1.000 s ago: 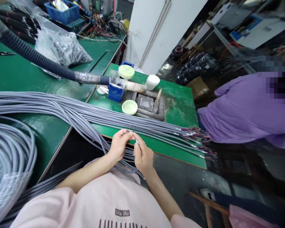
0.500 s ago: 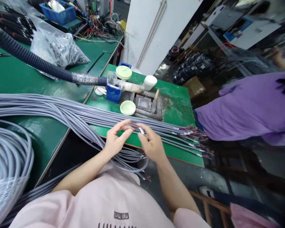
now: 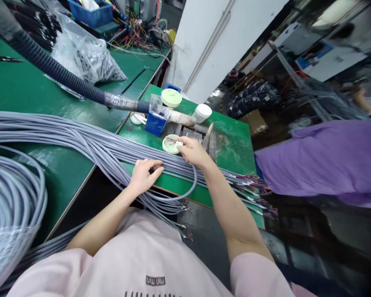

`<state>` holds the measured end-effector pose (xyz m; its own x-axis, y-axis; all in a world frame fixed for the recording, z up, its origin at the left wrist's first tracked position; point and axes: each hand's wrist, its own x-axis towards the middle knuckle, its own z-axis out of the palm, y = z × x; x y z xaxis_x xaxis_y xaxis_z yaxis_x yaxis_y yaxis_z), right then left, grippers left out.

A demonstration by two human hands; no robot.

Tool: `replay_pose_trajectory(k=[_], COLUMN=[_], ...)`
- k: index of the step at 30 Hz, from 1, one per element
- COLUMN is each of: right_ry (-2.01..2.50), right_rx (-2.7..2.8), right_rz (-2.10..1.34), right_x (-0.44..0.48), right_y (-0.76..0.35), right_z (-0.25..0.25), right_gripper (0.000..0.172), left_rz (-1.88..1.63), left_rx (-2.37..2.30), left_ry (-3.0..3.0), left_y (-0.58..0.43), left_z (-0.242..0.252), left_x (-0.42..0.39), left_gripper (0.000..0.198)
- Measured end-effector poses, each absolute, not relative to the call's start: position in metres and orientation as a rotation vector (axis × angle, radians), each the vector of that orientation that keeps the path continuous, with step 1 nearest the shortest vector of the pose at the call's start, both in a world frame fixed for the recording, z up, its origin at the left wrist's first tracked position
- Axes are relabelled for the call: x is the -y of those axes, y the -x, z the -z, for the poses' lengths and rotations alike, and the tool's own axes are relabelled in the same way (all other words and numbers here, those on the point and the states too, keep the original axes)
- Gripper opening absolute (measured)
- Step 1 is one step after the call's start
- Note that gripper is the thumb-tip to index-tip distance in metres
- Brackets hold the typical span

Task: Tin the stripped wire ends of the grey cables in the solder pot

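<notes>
Your right hand (image 3: 193, 152) pinches a grey cable (image 3: 195, 181) end over the green dish (image 3: 166, 146); your left hand (image 3: 144, 176), fingers together, rests flat on the bundle (image 3: 80, 140) beside that dish.

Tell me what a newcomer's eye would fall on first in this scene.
The thick bundle of grey cables sweeping across the green table from the left draws the eye first. At centre, the right hand pinches one looped cable with its stripped end over a pale green dish, while the left hand rests open on the bundle. A black corrugated hose crosses the upper left.
</notes>
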<state>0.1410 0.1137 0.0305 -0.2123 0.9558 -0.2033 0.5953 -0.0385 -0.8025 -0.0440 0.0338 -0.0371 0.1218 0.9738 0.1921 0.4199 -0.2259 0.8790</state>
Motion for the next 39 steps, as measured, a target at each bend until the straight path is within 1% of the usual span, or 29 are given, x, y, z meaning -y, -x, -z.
replay_pose_trajectory(k=[7, 14, 18, 21, 24, 30, 33, 39], right_ry=[1.684, 1.684, 1.632, 1.652, 1.721, 1.856, 1.885, 1.930], right_rx=[1.949, 1.943, 1.798, 1.661, 1.577, 1.564, 1.578, 1.621], right_rz=[-1.114, -1.122, -1.175, -1.086, -1.004, -0.928, -0.919, -0.894], right_x=[-0.121, -0.120, -0.118, -0.121, -0.129, -0.145, -0.151, -0.159], right_y=[-0.139, -0.138, -0.152, -0.174, -0.195, -0.215, -0.217, -0.220], right_z=[-0.028, -0.026, -0.041, -0.052, -0.052, -0.027, -0.017, -0.006], right_gripper=[0.038, 0.038, 0.041, 0.044, 0.047, 0.044, 0.042, 0.044], left_rz=[-1.069, -1.113, -1.388, -1.648, -1.815, -1.788, -1.794, -1.785], left_rx=[-1.354, -1.351, -1.291, -1.287, -1.342, -1.391, -1.387, -1.372], left_ry=[-1.714, -1.722, -1.721, -1.819, -1.862, -1.857, -1.828, -1.832], left_y=[0.045, 0.045, 0.051, 0.060, 0.066, 0.067, 0.066, 0.065], left_z=[0.036, 0.040, 0.033, 0.027, 0.030, 0.047, 0.046, 0.043], left_x=[-0.035, -0.035, -0.031, -0.033, -0.039, -0.048, -0.048, -0.048], left_gripper=[0.015, 0.012, 0.011, 0.009, 0.009, 0.008, 0.008, 0.008])
